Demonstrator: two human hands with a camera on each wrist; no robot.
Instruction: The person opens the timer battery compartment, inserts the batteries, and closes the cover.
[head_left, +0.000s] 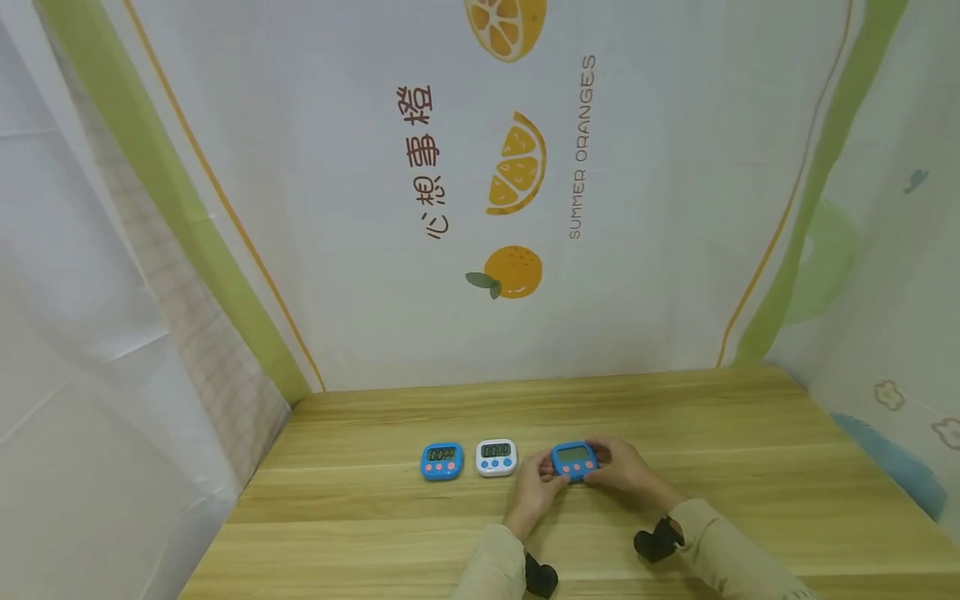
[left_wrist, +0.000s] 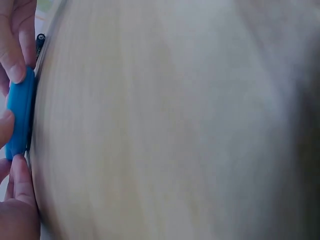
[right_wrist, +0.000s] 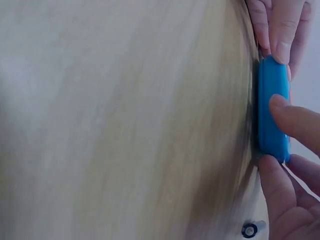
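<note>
A blue digital timer with pink buttons and a blank-looking screen lies between both hands on the wooden table. My left hand grips its left side, thumb at the lower left corner. At the opposite side my right hand holds it, thumb near the lower right corner and fingers round the upper right. Both wrist views show the timer edge-on, its blue casing pinched between fingertips close over the wood. Just left of the left hand sits a white timer with blue buttons.
Another blue timer stands left of the white one, in the same row; both screens read zeros. Behind the table hangs a white cloth printed with oranges, and more cloth hangs at the sides. Black straps are on the wrists.
</note>
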